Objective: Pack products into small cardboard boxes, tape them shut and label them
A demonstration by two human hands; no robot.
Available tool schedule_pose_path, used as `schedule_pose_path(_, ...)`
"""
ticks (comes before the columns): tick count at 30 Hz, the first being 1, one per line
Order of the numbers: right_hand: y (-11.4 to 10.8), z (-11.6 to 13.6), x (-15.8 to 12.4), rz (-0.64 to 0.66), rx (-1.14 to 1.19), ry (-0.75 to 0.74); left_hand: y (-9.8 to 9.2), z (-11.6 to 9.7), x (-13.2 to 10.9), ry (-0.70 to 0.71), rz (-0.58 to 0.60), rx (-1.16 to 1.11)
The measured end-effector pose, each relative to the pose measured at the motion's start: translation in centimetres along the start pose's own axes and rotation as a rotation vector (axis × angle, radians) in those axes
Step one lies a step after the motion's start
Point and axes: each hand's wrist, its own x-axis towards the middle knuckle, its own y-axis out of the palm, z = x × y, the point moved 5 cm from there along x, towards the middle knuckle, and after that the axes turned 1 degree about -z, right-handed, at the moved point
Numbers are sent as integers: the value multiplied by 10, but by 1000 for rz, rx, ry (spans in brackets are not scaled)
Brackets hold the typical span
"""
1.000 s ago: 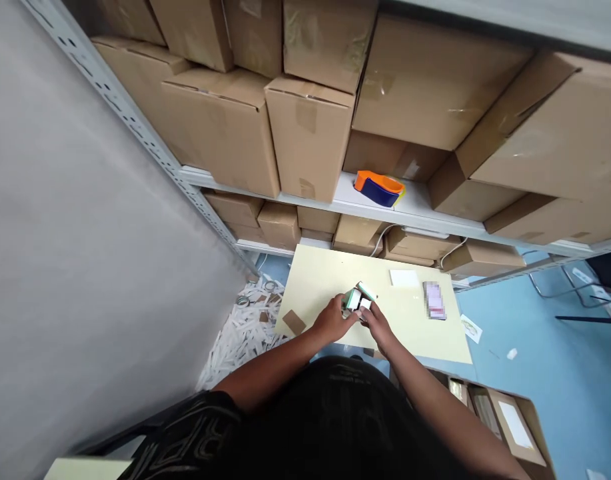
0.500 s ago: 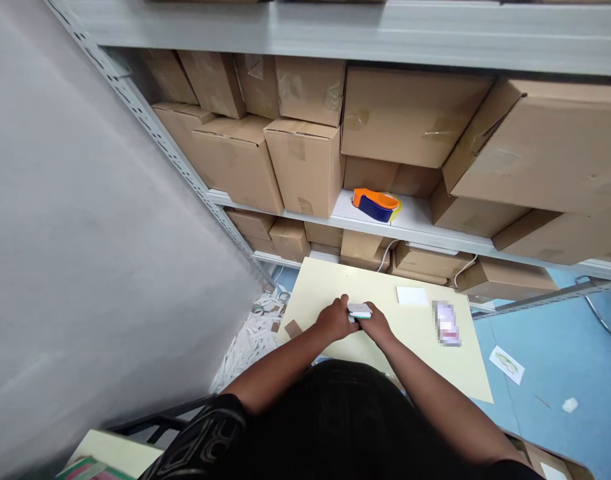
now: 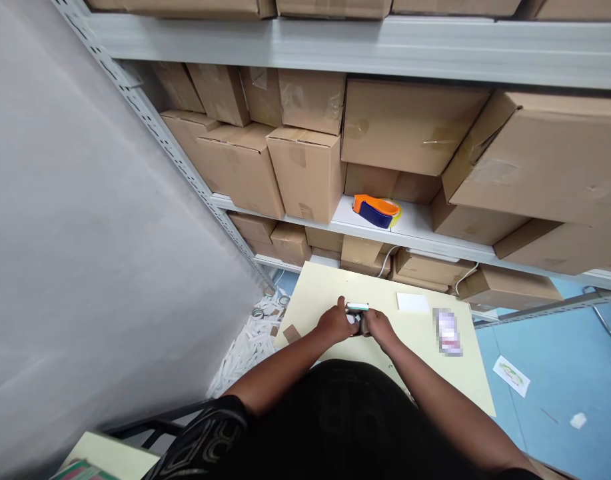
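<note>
Both of my hands are close together over the cream table. My left hand [image 3: 336,325] has its fingers curled round the left side of a small white box-like item [image 3: 358,307] with a thin green edge. At its right side my right hand [image 3: 379,327] grips it as well. Below the white edge, between the hands, some white, dark and brownish parts show, too small to make out. The item is tilted, and my fingers hide much of it. To the right on the table lies a flat white rectangular piece [image 3: 412,302].
Beyond the cream table [image 3: 315,287] stands a metal rack with cardboard boxes [image 3: 305,173]. An orange and blue tape dispenser [image 3: 378,211] sits on its shelf. A blurred-out purple-white item [image 3: 448,332] lies at the table's right. White paper scraps [image 3: 245,347] cover the floor at left.
The white item has tipped in my hands: its grey-white top face showed before, now mainly its edge and the parts below. My view has shifted slightly upward.
</note>
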Motion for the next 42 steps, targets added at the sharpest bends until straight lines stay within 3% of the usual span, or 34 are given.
schedule_pose_path(5, -10, -1, -3, -150, 63, -155, 2, 28, 4, -51, 63, -433)
schedule_pose_path(7, -10, -3, -4, -163, 70, -191, 5, 40, 3, -56, 6, -536)
schedule_pose_path(10, -6, -5, -7, -186, -54, -242, 0, 47, -5, 61, -218, -418)
schedule_pose_path(13, -6, -2, -11, -295, -260, -336, -11, 33, -15, 328, -354, -161)
schedule_pose_path(16, -7, 9, -17, -416, -470, -489, -14, 18, -18, 520, -258, 30)
schedule_pose_path(18, -5, 18, -24, -431, -603, -596, -13, 13, -16, 597, -187, 40)
schedule_pose_path(23, 9, 36, -46, -319, -915, -778, -12, 20, -2, 591, -155, -181)
schedule_pose_path(27, 25, 47, -47, -253, -1154, -686, -9, 26, 8, 532, -31, -280)
schedule_pose_path(32, 37, 64, -24, -160, -1196, -480, -8, 23, 12, 528, 85, -300)
schedule_pose_path(38, 51, 70, -10, -227, -1432, -292, 0, 19, 10, 570, 144, -309)
schedule_pose_path(42, 53, 63, -14, -246, -1436, -319, 3, 21, 9, 574, 110, -318)
